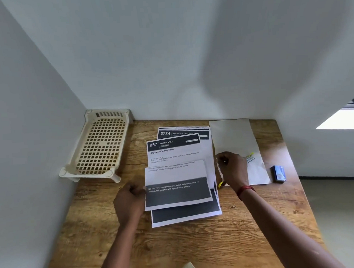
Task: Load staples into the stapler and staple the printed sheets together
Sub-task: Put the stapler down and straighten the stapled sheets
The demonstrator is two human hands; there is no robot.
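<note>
The yellow stapler (221, 184) lies under the closed right hand (232, 168), beside the printed sheets (180, 174); the left hand (130, 200) pinches their left edge.

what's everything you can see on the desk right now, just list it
printed sheets: several, white with black bands, fanned at desk centre
blank sheet: one, white, back right
stapler: one, yellow, mostly hidden behind right hand
staple box: one, blue, right edge
rack: one, cream, back left corner
desk: one, wood grain
left hand: grip on the top sheet's left edge
right hand: at the sheets' right edge, red wrist thread
</note>
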